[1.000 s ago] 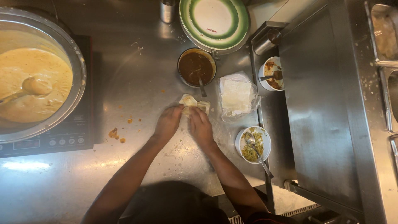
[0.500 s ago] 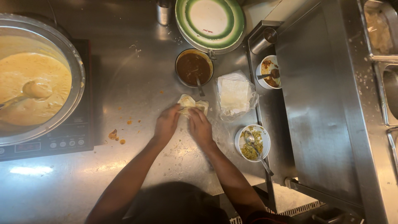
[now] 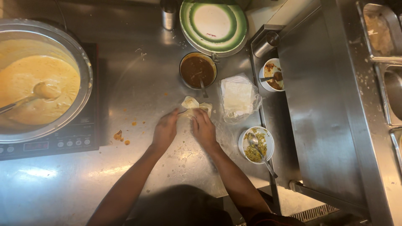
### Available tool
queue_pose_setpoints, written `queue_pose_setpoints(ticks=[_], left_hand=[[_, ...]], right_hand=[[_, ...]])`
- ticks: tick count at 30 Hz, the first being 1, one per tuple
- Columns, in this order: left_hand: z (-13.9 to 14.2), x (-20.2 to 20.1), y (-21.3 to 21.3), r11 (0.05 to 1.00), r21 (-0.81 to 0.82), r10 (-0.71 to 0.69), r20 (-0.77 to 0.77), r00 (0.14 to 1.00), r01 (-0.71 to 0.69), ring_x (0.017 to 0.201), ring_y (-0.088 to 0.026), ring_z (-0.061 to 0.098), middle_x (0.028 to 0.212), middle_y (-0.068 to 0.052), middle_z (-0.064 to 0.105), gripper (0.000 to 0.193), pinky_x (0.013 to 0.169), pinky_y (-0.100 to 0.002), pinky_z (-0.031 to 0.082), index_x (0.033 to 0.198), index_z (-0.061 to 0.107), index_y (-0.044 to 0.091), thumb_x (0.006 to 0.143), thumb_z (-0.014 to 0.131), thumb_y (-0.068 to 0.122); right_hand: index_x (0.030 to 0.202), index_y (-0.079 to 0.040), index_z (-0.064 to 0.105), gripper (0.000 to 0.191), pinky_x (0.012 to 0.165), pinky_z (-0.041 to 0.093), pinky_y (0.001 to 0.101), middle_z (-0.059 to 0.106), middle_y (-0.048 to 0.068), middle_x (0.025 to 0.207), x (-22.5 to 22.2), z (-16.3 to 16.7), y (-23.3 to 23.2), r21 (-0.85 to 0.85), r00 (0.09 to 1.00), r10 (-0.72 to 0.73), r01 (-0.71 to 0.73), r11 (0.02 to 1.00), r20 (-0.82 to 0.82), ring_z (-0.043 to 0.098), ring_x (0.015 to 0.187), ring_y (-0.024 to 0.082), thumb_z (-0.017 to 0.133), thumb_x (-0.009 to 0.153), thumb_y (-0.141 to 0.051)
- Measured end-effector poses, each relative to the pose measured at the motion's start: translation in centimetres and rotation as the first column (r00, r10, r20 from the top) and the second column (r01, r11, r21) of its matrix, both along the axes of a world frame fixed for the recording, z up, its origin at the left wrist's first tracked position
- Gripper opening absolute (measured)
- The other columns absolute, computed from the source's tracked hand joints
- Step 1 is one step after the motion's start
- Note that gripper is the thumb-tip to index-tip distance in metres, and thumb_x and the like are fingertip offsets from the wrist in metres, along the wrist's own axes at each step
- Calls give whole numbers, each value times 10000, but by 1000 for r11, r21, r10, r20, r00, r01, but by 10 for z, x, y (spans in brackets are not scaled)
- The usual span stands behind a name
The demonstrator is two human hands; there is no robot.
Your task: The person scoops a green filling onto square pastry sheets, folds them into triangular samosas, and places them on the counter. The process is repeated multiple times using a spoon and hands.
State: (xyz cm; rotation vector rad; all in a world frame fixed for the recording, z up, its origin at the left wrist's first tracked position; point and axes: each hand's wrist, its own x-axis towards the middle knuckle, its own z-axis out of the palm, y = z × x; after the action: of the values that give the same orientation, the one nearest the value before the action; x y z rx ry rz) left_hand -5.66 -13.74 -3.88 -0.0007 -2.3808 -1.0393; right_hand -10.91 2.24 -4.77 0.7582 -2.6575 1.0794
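Head view shows both hands pressed on one pale dough wrapper (image 3: 196, 104) lying on the steel worktop (image 3: 138, 88), near the middle of the picture. The left hand (image 3: 165, 130) has its fingers curled over the wrapper's near-left edge, and the right hand (image 3: 204, 129) pinches its near-right edge; both grip the dough rather than lie slack. The wrapper looks partly folded, with a lump at 12 o'clock from the fingertips, so I judge the folding begun but not closed; whether filling is already inside cannot be told.

Counted: one wrapper in hand, and one stack of flat sheets in a clear bag (image 3: 238, 98) just beside it at 3 o'clock. Three small bowls stand around: a steel bowl of brown sauce (image 3: 197, 69) at 12 o'clock, a white bowl with dark paste (image 3: 272, 74) at 2 o'clock, and a white bowl of yellow-green filling (image 3: 256, 145) at 4 o'clock, each with one spoon in it. One green-rimmed plate (image 3: 213, 25) sits further off at 12 o'clock and bears nothing finished. One large pan of orange gravy (image 3: 39, 81) with one ladle rests on one induction cooker (image 3: 50, 144) at 9 o'clock. A few orange crumbs (image 3: 119, 136) lie between cooker and hands.
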Motion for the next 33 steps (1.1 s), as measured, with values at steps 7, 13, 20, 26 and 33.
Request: queue_pose_setpoints(ticks=[7, 13, 20, 26, 33], left_hand=[[-1, 55, -6, 985, 122, 106, 153, 983, -126, 1137, -372, 683, 1259, -210, 702, 318, 975, -431, 539, 1296, 644, 51, 993, 647, 149], [-2, 128, -6, 940, 208, 217, 247, 944, -270, 1156, -315, 706, 1254, -158, 723, 312, 973, -395, 549, 1291, 629, 55, 1000, 642, 165], [-6, 157, 20, 956, 215, 151, 232, 961, -202, 1124, -311, 709, 1196, -137, 738, 327, 960, -382, 546, 1267, 615, 32, 970, 668, 158], [-2, 153, 49, 971, 219, 50, 214, 976, -97, 1116, -319, 707, 1192, -135, 733, 276, 957, -391, 555, 1196, 676, 84, 932, 702, 162], [-4, 163, 50, 982, 147, 88, 204, 975, -119, 1104, -313, 710, 1193, -130, 735, 262, 939, -379, 567, 1181, 677, 97, 934, 698, 180]], right_hand=[[1319, -33, 596, 352, 1039, 526, 429, 610, 196, 1367, 22, 6, 34, -36, 998, -54, 55, 998, 30, 636, 1238, 367, 618, 990, -157], [1314, -19, 585, 350, 888, 635, 373, 596, 214, 1365, 52, 31, 123, -61, 979, -202, 202, 977, 10, 714, 1062, 295, 623, 1004, -178], [1167, -21, 681, 214, 916, 573, 399, 682, 179, 1199, 28, 53, 181, -3, 976, -195, 196, 981, -93, 699, 1072, 336, 677, 960, -74], [1243, -42, 675, 346, 1082, 466, 418, 652, 164, 1316, -73, 52, 157, 298, 1000, 3, 2, 955, -19, 585, 1263, 349, 663, 905, -116], [1205, -48, 668, 369, 1023, 459, 450, 629, 162, 1318, -101, 63, 125, 629, 978, 126, -203, 750, 166, 561, 1236, 337, 663, 903, -260]])
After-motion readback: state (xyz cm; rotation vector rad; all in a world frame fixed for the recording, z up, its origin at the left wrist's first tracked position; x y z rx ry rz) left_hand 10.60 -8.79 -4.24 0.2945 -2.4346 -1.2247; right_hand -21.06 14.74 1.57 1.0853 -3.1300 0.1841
